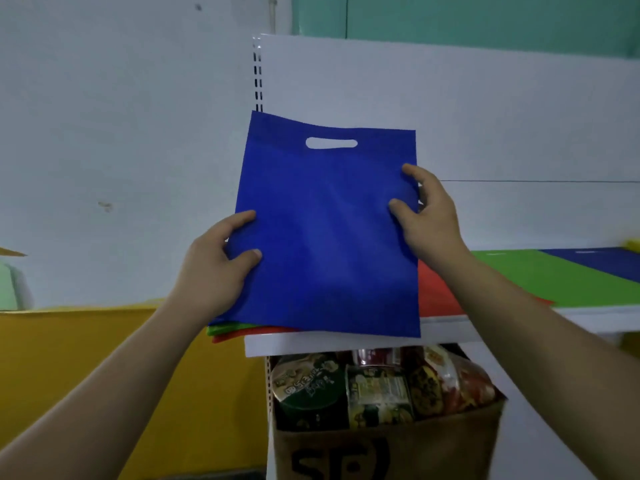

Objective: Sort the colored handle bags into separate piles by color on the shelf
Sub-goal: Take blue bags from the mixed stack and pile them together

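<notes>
While left grip [214, 268] and right grip [429, 220] pinch the blue bag [329, 237], it may drag the overhanging stack [228, 332] off the shelf [346, 344].

A shop: slotted shelving [346, 342] above boxed instant noodles [377, 386].
</notes>
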Available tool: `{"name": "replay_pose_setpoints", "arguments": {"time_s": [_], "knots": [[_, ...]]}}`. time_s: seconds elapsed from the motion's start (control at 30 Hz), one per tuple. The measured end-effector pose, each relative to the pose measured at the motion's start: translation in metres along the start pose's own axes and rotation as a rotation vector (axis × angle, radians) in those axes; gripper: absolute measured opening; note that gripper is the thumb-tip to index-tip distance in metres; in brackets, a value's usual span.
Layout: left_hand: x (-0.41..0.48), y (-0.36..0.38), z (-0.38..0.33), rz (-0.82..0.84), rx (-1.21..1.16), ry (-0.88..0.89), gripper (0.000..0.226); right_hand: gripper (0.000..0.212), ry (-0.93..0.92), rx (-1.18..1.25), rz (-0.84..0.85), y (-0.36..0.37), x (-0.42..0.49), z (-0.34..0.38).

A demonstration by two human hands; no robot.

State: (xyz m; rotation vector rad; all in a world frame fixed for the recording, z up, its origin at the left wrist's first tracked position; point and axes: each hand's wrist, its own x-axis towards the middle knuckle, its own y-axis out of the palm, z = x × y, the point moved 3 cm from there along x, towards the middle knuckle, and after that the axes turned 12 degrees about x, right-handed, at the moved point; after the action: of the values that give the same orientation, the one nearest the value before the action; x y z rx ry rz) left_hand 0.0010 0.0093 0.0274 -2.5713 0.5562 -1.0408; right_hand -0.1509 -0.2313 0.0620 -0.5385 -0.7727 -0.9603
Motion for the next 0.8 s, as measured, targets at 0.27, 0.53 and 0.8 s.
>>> {"name": "replay_pose_setpoints", "arguments": {"time_s": [0.27, 0.53, 0.8], "knots": [[-0.013, 0.052, -0.02, 0.179, -0.047, 0.144, 0.049, 0.048, 0.09, -0.244, -0.173, -0.084, -0.047, 0.027], [-0.057, 0.124, -0.094, 0.338, -0.178, 0.256, 0.045, 0.046, 0.18, -0.411, -0.34, -0.198, -0.108, 0.07], [-0.126, 0.212, -0.211, 0.563, -0.364, 0.345, 0.044, 0.046, 0.242, -0.608, -0.514, -0.344, -0.17, 0.147]]}}
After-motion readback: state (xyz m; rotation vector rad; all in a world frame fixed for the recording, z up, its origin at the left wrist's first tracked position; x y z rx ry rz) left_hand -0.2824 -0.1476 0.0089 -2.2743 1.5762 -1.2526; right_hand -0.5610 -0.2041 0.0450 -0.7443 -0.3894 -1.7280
